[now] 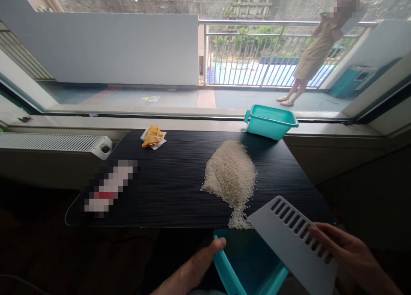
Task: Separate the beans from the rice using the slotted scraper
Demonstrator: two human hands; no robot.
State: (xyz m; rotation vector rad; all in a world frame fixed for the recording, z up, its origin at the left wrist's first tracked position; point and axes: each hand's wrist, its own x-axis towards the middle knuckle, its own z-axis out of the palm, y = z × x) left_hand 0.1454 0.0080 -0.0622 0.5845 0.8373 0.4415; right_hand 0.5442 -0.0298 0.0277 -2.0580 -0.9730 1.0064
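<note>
A pile of white rice [229,173] lies on the dark tabletop [170,188], and a narrow trail of grains reaches the front edge. Below that edge is a teal plastic bin [226,267], tilted and open toward the table. My left hand [204,260] grips its left rim, thumb over the top. In my right hand [349,250] is a flat grey plastic board [289,239] with a row of slots, gripped by its slotted edge. One corner of the board touches or nearly touches the trail of rice. The bin's contents are hidden in shadow.
A second teal bin [271,123] stands at the table's back right. A crumpled yellow cloth [153,136] on white paper lies at the back left, near a blurred flat item [111,188]. A radiator [54,143] is left; beyond the window stands a person [316,55].
</note>
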